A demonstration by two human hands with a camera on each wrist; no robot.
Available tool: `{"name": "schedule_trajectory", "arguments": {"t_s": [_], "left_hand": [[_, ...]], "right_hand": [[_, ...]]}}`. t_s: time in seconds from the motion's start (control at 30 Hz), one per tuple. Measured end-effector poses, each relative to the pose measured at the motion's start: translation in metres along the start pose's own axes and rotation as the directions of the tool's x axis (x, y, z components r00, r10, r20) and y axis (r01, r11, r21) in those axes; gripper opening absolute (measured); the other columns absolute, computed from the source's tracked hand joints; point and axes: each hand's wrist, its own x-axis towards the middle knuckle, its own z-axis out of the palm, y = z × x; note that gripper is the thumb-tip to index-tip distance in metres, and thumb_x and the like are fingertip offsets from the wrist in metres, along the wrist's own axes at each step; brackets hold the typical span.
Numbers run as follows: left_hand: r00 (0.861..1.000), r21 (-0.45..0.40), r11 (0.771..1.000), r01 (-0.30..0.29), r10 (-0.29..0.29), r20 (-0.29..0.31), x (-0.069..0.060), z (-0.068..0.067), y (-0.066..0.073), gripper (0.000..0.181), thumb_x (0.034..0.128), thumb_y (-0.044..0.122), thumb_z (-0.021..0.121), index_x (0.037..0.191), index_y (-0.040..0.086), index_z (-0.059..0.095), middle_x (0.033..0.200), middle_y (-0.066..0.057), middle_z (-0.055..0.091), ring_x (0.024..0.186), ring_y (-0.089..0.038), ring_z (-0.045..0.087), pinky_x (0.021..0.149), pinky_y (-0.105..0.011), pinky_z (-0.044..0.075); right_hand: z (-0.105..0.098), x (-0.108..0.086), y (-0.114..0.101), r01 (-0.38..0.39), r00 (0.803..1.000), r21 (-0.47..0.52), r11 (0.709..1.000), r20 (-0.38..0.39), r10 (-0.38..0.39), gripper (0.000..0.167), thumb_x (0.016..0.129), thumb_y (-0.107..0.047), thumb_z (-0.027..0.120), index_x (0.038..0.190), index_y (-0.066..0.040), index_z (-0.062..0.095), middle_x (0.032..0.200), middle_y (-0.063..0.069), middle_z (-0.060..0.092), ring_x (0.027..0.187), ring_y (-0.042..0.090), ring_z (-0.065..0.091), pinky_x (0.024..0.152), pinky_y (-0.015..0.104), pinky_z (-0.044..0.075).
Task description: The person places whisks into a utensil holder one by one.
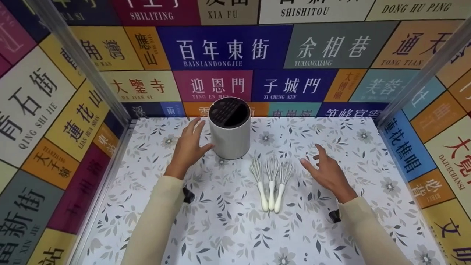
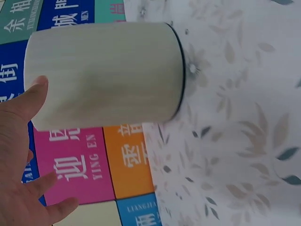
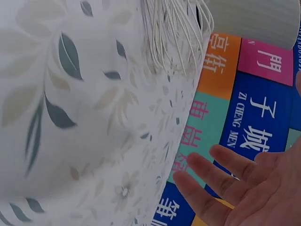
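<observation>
A white cylindrical knife block (image 1: pixel 230 141) with a black slotted top stands upright towards the back of the table. Beside its left side is my left hand (image 1: pixel 188 147), fingers spread; whether the thumb touches the wall I cannot tell. The same white cylinder (image 2: pixel 108 75) fills much of the left wrist view. Three whisks (image 1: pixel 271 184) with cream handles and wire heads lie side by side, heads pointing away from me. To their right my right hand (image 1: pixel 327 172) hovers with relaxed fingers, holding nothing. Wire whisk heads (image 3: pixel 174 33) show at the top of the right wrist view.
A white cloth with grey leaves and flowers covers the table (image 1: pixel 228 235). Colourful panels with street names form a back wall (image 1: pixel 224 48) and side walls, joined by clear corner strips. A small black piece (image 1: pixel 188 195) shows at my left wrist, another (image 1: pixel 335 216) at the right.
</observation>
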Motion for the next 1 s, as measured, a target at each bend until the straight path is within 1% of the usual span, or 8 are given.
{"name": "schedule_trajectory", "arguments": {"t_s": [0.17,0.3,0.4,0.53,0.6,0.7,0.83,1.0], "left_hand": [[0.998,0.008,0.998,-0.069,0.069,-0.003,0.016,0.005,0.017,0.085,0.0880,0.039,0.081,0.158,0.016,0.039,0.168,-0.005,0.029,0.149,-0.034,0.036,0.119,-0.052,0.039],[0.996,0.012,0.996,-0.084,0.084,0.012,0.025,0.011,0.027,0.084,0.0888,0.041,0.079,0.158,0.018,0.038,0.168,-0.004,0.027,0.150,-0.033,0.034,0.120,-0.051,0.038],[0.997,0.001,0.997,-0.072,0.072,0.020,0.031,0.015,0.032,0.084,0.0887,0.042,0.079,0.158,0.019,0.038,0.168,-0.004,0.027,0.152,-0.034,0.030,0.120,-0.052,0.037],[0.999,-0.005,0.999,-0.042,0.042,0.025,0.035,0.018,0.036,0.082,0.0883,0.042,0.079,0.157,0.022,0.041,0.168,-0.005,0.029,0.153,-0.035,0.028,0.120,-0.053,0.036],[0.999,-0.010,0.999,-0.030,0.030,0.029,0.037,0.020,0.036,0.079,0.0888,0.042,0.079,0.157,0.023,0.042,0.168,-0.004,0.029,0.153,-0.036,0.028,0.120,-0.054,0.036],[0.999,-0.025,0.999,-0.022,0.023,0.035,0.037,0.021,0.036,0.075,0.0902,0.040,0.078,0.156,0.025,0.044,0.167,-0.004,0.030,0.153,-0.036,0.027,0.120,-0.055,0.035],[0.999,-0.039,0.999,-0.031,0.033,0.030,0.037,0.023,0.035,0.070,0.0926,0.040,0.075,0.154,0.024,0.047,0.167,-0.004,0.031,0.153,-0.036,0.029,0.121,-0.056,0.034],[0.999,-0.073,0.997,-0.031,0.033,0.030,0.039,0.020,0.037,0.059,0.0967,0.040,0.070,0.150,0.022,0.053,0.165,-0.004,0.036,0.151,-0.030,0.034,0.121,-0.050,0.036]], "right_hand": [[0.015,-0.007,-0.002,-0.036,0.999,0.055,0.998,-0.005,0.036,0.098,0.096,-0.073,0.047,0.162,-0.005,0.019,0.132,0.028,0.062,0.110,0.044,0.067,0.089,0.060,0.053],[0.025,-0.013,-0.006,-0.071,0.997,0.093,0.993,0.001,0.072,0.095,0.095,-0.072,0.050,0.158,-0.003,0.029,0.123,0.026,0.067,0.104,0.041,0.068,0.087,0.056,0.055],[0.032,-0.017,-0.010,-0.104,0.994,0.120,0.987,0.025,0.102,0.095,0.093,-0.073,0.052,0.155,-0.004,0.035,0.119,0.022,0.068,0.096,0.034,0.069,0.082,0.050,0.056],[0.041,-0.022,-0.014,-0.134,0.990,0.148,0.980,0.067,0.125,0.094,0.092,-0.074,0.054,0.152,-0.004,0.039,0.116,0.018,0.069,0.082,0.023,0.068,0.074,0.040,0.055],[0.045,-0.023,-0.016,-0.134,0.989,0.160,0.978,0.082,0.122,0.092,0.092,-0.073,0.055,0.151,-0.003,0.040,0.114,0.017,0.070,0.075,0.019,0.067,0.071,0.037,0.055],[0.053,-0.026,-0.018,-0.124,0.989,0.173,0.977,0.096,0.109,0.091,0.092,-0.072,0.056,0.149,-0.003,0.041,0.110,0.015,0.071,0.066,0.016,0.065,0.069,0.035,0.054],[0.060,-0.029,-0.021,-0.113,0.989,0.194,0.974,0.115,0.092,0.089,0.093,-0.071,0.057,0.148,-0.002,0.042,0.105,0.012,0.072,0.064,0.018,0.065,0.065,0.034,0.053],[0.064,-0.031,-0.023,-0.113,0.987,0.213,0.970,0.135,0.085,0.088,0.092,-0.070,0.059,0.146,-0.002,0.044,0.100,0.009,0.072,0.068,0.019,0.067,0.065,0.032,0.053]]}}
